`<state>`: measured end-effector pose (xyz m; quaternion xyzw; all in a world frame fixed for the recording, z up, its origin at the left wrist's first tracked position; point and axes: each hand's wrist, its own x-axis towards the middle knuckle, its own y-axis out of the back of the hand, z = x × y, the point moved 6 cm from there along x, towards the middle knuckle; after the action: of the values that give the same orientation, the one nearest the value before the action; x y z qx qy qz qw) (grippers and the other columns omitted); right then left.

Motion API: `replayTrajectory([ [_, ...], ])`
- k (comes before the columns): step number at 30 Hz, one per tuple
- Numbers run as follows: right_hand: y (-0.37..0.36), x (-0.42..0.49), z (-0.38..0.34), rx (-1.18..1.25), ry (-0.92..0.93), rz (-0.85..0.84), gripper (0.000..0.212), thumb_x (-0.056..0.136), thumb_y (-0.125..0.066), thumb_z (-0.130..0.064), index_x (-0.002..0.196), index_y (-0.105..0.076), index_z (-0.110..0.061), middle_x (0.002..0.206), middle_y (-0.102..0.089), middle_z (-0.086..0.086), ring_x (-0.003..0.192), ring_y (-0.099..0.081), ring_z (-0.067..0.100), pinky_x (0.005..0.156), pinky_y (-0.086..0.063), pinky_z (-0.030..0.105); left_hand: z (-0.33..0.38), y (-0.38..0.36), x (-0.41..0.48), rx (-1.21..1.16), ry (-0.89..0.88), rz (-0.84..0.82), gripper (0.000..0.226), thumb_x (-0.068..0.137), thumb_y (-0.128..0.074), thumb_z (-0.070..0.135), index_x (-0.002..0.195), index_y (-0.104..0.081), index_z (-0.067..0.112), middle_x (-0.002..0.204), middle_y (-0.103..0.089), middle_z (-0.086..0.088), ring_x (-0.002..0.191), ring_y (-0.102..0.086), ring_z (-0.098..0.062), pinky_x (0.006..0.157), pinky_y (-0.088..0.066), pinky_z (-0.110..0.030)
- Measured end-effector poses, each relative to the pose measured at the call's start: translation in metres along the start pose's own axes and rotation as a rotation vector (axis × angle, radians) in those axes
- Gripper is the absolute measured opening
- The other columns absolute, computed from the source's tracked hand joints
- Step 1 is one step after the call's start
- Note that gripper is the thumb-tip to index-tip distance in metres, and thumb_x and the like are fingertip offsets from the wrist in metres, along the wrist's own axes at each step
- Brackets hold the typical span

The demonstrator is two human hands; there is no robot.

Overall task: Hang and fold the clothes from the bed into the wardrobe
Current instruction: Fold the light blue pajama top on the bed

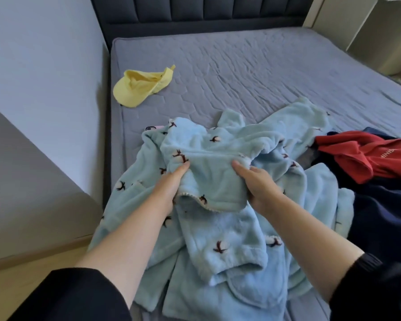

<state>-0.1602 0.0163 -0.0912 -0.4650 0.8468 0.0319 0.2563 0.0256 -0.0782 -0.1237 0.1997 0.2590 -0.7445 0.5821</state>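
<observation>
A fluffy light-blue garment [218, 158] with small dark flower prints lies crumpled at the near end of the bed [241, 66]. My left hand [169, 188] grips a raised fold of it from the left. From the right, my right hand [257, 184] grips the same fold. A red garment [366, 158] with white lettering lies on a dark navy one [384, 212] at the right. A yellow cap [141, 85] rests upside down near the bed's far left corner.
The bed has a grey quilted cover and a dark padded headboard [195, 12]. A pale wall [44, 89] runs along its left side, with wooden floor [21, 281] below. A pink phone edge [152, 128] peeks out beside the blue garment. Pale furniture [380, 31] stands at the far right.
</observation>
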Motion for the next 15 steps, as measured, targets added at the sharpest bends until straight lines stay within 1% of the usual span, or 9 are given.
replayTrajectory([
  [2, 0.01, -0.002, 0.013, -0.063, -0.03, 0.073, 0.025, 0.091, -0.062, -0.033, 0.098, -0.066, -0.009, 0.093, -0.073, 0.005, 0.087, -0.071, 0.021, 0.072, -0.058, 0.034, 0.004, 0.018, 0.006, 0.117, -0.078, 0.145, 0.043, 0.077, -0.075, 0.042, 0.099, -0.066, 0.007, 0.099, -0.07, -0.014, 0.089, -0.067, -0.029, 0.084, -0.054, -0.04],
  [3, 0.016, -0.005, 0.025, -0.145, -0.091, 0.1, 0.032, 0.092, -0.06, -0.034, 0.107, -0.063, -0.006, 0.1, -0.07, 0.009, 0.092, -0.068, 0.026, 0.078, -0.057, 0.04, 0.005, 0.029, 0.007, 0.29, -0.121, 0.222, 0.04, 0.078, -0.074, 0.044, 0.091, -0.066, 0.007, 0.097, -0.069, -0.014, 0.086, -0.065, -0.029, 0.079, -0.053, -0.038],
  [5, 0.023, -0.011, 0.047, -0.284, -0.228, 0.047, 0.038, 0.092, -0.062, -0.031, 0.119, -0.058, -0.004, 0.109, -0.066, 0.012, 0.096, -0.066, 0.03, 0.077, -0.057, 0.043, 0.004, 0.038, 0.009, 0.65, -0.185, 0.264, 0.044, 0.078, -0.068, 0.052, 0.088, -0.066, 0.01, 0.093, -0.068, -0.008, 0.081, -0.062, -0.024, 0.065, -0.047, -0.032],
  [6, 0.023, -0.013, 0.049, -0.286, -0.257, -0.003, 0.038, 0.09, -0.065, -0.029, 0.119, -0.058, -0.006, 0.108, -0.067, 0.01, 0.094, -0.067, 0.028, 0.071, -0.058, 0.041, 0.004, 0.038, 0.011, 0.703, -0.199, 0.235, 0.047, 0.078, -0.066, 0.055, 0.095, -0.066, 0.011, 0.094, -0.066, -0.003, 0.082, -0.061, -0.021, 0.063, -0.045, -0.031],
  [7, 0.02, -0.012, 0.045, -0.261, -0.247, -0.048, 0.037, 0.088, -0.068, -0.029, 0.117, -0.059, -0.009, 0.106, -0.068, 0.008, 0.091, -0.068, 0.025, 0.066, -0.058, 0.037, 0.006, 0.036, 0.011, 0.648, -0.19, 0.175, 0.052, 0.076, -0.067, 0.056, 0.105, -0.065, 0.013, 0.097, -0.065, 0.0, 0.086, -0.061, -0.02, 0.067, -0.046, -0.03],
  [9, 0.016, -0.006, 0.029, -0.206, -0.159, -0.069, 0.035, 0.084, -0.072, -0.033, 0.112, -0.06, -0.016, 0.103, -0.07, 0.001, 0.086, -0.07, 0.017, 0.06, -0.057, 0.03, 0.015, 0.028, 0.015, 0.398, -0.165, 0.06, 0.075, 0.064, -0.071, 0.06, 0.122, -0.06, 0.014, 0.112, -0.065, -0.001, 0.102, -0.062, -0.022, 0.089, -0.05, -0.038],
  [10, 0.015, -0.001, 0.023, -0.175, -0.12, -0.047, 0.032, 0.084, -0.071, -0.032, 0.11, -0.06, -0.017, 0.102, -0.07, 0.0, 0.086, -0.07, 0.016, 0.061, -0.057, 0.029, 0.02, 0.024, 0.019, 0.337, -0.175, 0.023, 0.08, 0.06, -0.071, 0.062, 0.124, -0.059, 0.015, 0.117, -0.065, -0.003, 0.107, -0.061, -0.023, 0.095, -0.048, -0.042],
  [12, 0.011, 0.006, 0.016, -0.085, -0.106, -0.01, 0.021, 0.089, -0.066, -0.028, 0.105, -0.06, -0.017, 0.101, -0.07, 0.001, 0.087, -0.069, 0.016, 0.068, -0.057, 0.031, 0.029, 0.017, 0.026, 0.32, -0.199, -0.011, 0.066, 0.07, -0.069, 0.06, 0.118, -0.062, 0.015, 0.115, -0.067, -0.005, 0.104, -0.064, -0.024, 0.095, -0.05, -0.044],
  [15, 0.001, 0.015, 0.013, 0.13, -0.092, -0.07, 0.013, 0.094, -0.059, -0.019, 0.103, -0.063, -0.012, 0.097, -0.073, 0.001, 0.085, -0.07, 0.014, 0.071, -0.058, 0.028, 0.04, 0.013, 0.038, 0.205, -0.18, 0.036, 0.036, 0.087, -0.064, 0.043, 0.108, -0.064, 0.013, 0.106, -0.07, -0.007, 0.096, -0.066, -0.025, 0.09, -0.053, -0.043],
])
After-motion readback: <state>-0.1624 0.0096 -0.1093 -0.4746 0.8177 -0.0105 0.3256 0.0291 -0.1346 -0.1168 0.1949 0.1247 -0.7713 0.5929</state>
